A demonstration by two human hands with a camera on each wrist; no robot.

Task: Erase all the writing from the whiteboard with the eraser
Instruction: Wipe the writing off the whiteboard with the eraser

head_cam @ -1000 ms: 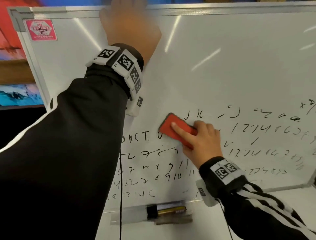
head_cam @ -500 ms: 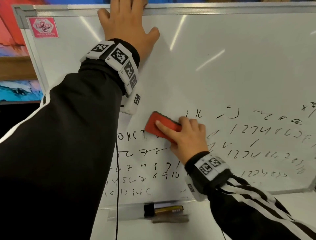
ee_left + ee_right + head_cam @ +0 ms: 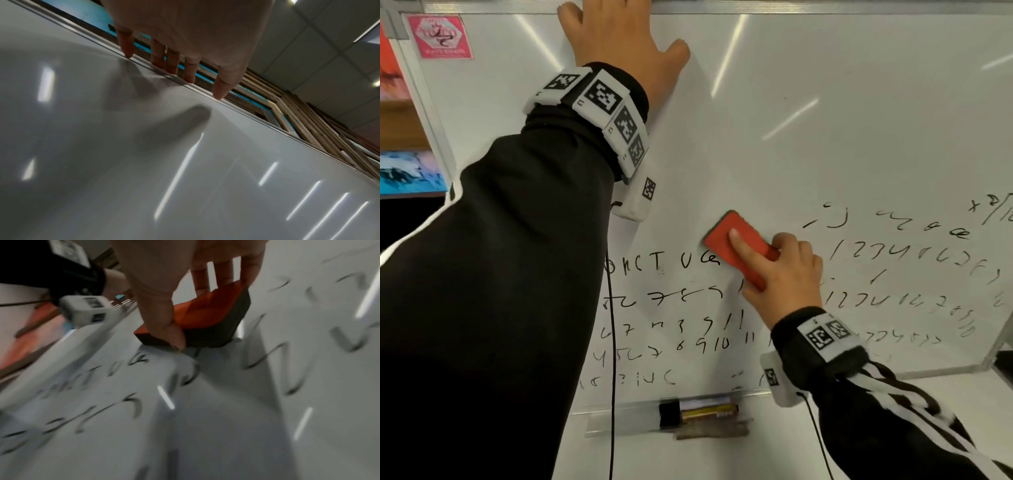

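Risking missed rows: writing (image 3: 674, 329) fills the lower half of the whiteboard (image 3: 825, 113), partly hidden by the left sleeve, so strokes may go unwiped; skewed pressure could smear ink. Eraser (image 3: 736, 245): red back, dark pad, flat on the board at frame centre, pinched by the right hand (image 3: 784, 274). Left hand (image 3: 619, 37): fingers spread, pressed at the top edge.

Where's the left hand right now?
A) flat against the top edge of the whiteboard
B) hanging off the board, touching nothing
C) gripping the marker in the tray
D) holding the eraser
A: the left hand lies with straight fingers against the top rim of the whiteboard, while the right hand holds the red eraser against the writing.
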